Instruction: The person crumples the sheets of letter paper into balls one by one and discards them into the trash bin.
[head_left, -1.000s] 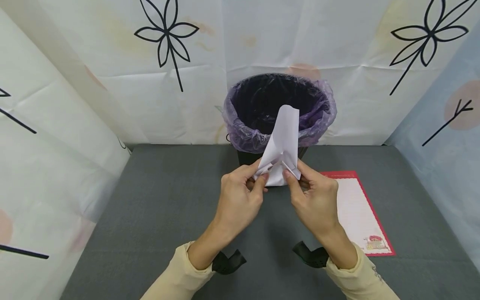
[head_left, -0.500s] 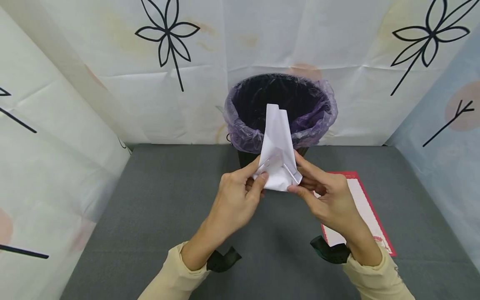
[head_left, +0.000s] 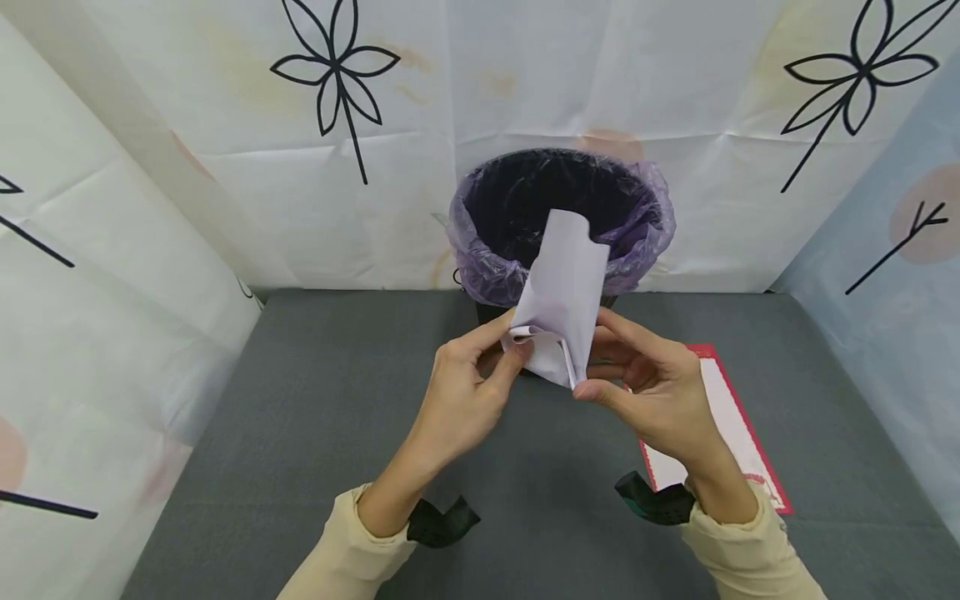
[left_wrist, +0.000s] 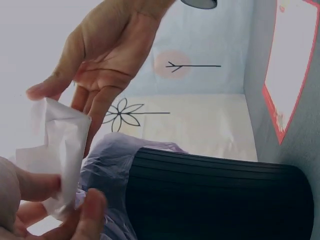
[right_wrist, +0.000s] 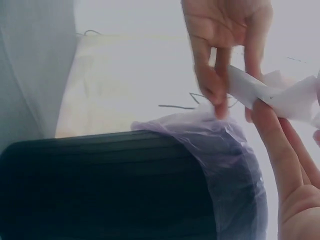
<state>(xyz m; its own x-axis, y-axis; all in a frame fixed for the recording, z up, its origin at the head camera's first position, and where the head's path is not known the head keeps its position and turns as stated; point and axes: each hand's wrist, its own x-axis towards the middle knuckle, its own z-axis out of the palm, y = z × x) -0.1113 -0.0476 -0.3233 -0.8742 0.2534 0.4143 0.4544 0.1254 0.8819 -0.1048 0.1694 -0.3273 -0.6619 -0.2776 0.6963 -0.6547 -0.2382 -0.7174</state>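
A folded white piece of paper (head_left: 564, 283) is held up between the two hands, its tall end overlapping the bin in the head view. My left hand (head_left: 463, 392) pinches its lower left edge, thumb in front near a turned-over fold. At the lower right corner, my right hand (head_left: 667, 392) has its thumb tip on the paper and its fingers behind the right edge. Seen from the left wrist, the paper (left_wrist: 62, 150) shows several creases and a narrow top edge near the right thumb. The right wrist view shows the paper (right_wrist: 242, 87) edge-on between both hands' fingers.
A black bin (right_wrist: 100, 185) lined with a purple plastic bag (head_left: 487, 267) stands at the back against the patterned cloth backdrop. To the right, a red-bordered white sheet (head_left: 723, 417) lies on the grey table (head_left: 337, 400), partly behind the right hand.
The paper has turned and tilted to the right, its folded flap shifting. My right hand moved outward to the right corner, then stayed there; the left hand shifted slightly left.
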